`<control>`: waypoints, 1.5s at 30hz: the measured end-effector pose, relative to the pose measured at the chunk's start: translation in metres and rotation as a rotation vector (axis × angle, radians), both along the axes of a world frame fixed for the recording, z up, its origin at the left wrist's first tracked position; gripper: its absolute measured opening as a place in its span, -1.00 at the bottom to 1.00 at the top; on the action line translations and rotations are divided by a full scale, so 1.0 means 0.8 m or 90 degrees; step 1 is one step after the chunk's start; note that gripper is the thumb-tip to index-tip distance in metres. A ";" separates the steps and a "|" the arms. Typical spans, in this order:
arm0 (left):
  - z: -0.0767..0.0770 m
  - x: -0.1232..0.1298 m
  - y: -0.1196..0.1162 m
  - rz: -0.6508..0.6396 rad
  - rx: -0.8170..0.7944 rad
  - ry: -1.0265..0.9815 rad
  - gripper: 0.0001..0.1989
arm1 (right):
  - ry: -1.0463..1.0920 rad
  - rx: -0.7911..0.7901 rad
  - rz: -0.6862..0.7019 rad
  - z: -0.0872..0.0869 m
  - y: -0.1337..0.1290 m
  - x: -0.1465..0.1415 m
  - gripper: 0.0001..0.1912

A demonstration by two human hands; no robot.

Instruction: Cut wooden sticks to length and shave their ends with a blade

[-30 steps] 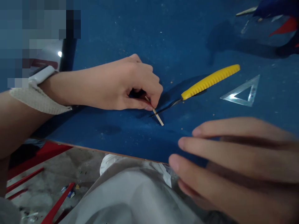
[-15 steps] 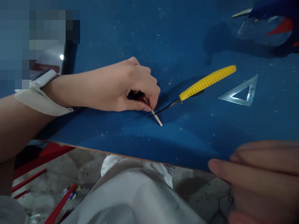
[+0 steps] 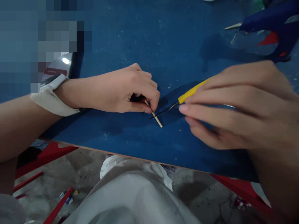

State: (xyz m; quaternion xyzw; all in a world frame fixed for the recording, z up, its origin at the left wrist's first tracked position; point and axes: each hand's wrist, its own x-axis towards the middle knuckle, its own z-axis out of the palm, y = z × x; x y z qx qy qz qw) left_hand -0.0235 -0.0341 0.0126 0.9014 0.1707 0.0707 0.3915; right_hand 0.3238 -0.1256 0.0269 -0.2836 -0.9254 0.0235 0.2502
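Observation:
My left hand [image 3: 137, 90], with a watch on its wrist, pinches a thin wooden stick [image 3: 158, 121] between thumb and index finger just above the blue tabletop. The dark jaws of a yellow-handled tool [image 3: 187, 95] cross the stick just beyond my fingertips. My right hand [image 3: 224, 102] is over the tool's handles from the right, its fingers apart and slightly curled. The thumb and fingertips are beside the yellow grip, and the hand hides most of it. Whether the fingers press on the handle cannot be made out.
A dark blue glue gun [image 3: 268, 23] with a red trigger lies at the upper right of the blue table [image 3: 130, 37]. The table's front edge runs above my lap. Red legs or bars [image 3: 58, 207] show below at the left. The upper left is pixelated.
My right hand has come up from the lower right corner to the yellow-handled tool and now covers the clear triangle. My left hand still holds the stick; the view has shifted slightly.

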 end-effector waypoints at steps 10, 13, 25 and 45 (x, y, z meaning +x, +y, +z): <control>-0.007 0.003 0.002 -0.009 0.015 -0.006 -0.60 | -0.037 0.058 0.085 -0.039 0.040 0.003 -0.74; -0.007 0.002 0.003 -0.016 0.017 -0.017 -0.65 | -0.025 0.058 0.079 -0.039 0.038 -0.002 -0.73; 0.006 0.010 -0.002 -0.022 -0.026 -0.038 -0.59 | -0.023 0.023 0.026 -0.038 0.029 -0.002 -0.64; 0.002 0.003 0.004 -0.028 -0.009 -0.042 -0.61 | 0.023 0.032 0.035 -0.049 0.032 -0.004 -0.63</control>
